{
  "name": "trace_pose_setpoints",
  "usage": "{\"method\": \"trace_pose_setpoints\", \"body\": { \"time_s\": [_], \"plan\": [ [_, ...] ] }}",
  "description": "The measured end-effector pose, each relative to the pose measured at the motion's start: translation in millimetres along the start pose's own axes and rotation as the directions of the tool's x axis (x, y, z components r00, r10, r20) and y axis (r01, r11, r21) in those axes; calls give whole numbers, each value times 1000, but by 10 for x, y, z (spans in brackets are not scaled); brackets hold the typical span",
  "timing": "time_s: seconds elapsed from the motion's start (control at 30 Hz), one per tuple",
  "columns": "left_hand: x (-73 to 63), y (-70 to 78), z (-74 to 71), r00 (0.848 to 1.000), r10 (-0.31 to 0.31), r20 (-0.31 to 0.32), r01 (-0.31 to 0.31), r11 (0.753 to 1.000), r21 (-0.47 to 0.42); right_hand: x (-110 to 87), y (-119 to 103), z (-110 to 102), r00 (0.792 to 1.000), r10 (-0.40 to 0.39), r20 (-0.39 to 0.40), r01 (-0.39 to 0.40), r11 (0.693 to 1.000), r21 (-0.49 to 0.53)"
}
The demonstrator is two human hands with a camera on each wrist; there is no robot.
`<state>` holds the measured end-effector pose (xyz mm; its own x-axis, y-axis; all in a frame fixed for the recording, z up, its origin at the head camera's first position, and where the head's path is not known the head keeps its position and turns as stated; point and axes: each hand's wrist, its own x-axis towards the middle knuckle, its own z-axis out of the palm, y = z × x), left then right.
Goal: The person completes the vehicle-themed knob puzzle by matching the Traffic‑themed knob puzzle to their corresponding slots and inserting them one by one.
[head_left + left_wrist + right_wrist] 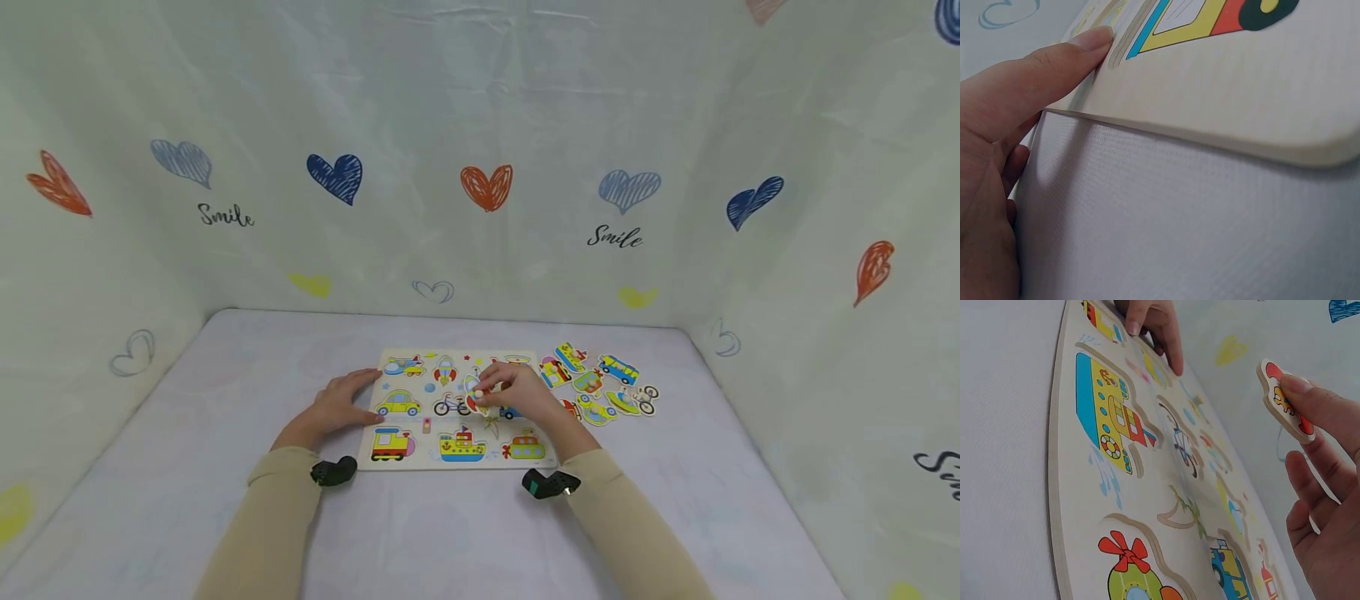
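A wooden puzzle board (426, 454) with vehicle pictures in shallow recesses lies flat on the table. My left hand (333, 406) rests at its left edge, thumb (1054, 75) on top of the board near the train picture. Above the board's middle, my right hand (525, 393) pinches a rocket puzzle piece (1285, 403) between thumb and fingers. The piece is tilted and clear of the board in the right wrist view. Beneath it lie the bicycle picture (1183, 447) and, farther back, the rocket picture (445, 371).
Loose puzzle pieces lie in a cluster right of the board, among them a bus (618, 368), a ship (571, 357), a car (597, 410) and a bicycle (647, 399). Some overlap. A white cloth covers the table (420, 533); a heart-printed curtain (420, 100) surrounds it.
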<state>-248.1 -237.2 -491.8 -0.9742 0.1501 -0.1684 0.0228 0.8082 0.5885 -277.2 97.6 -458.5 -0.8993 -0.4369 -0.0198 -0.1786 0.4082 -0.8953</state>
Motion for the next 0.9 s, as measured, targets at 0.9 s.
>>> {"method": "trace_pose_setpoints", "body": {
  "time_s": [0.9],
  "plan": [
    [-19,24,-23,1000,-20,10,20,1000,-10,406,64,349,984,99,-147,-78,987,138]
  ]
}}
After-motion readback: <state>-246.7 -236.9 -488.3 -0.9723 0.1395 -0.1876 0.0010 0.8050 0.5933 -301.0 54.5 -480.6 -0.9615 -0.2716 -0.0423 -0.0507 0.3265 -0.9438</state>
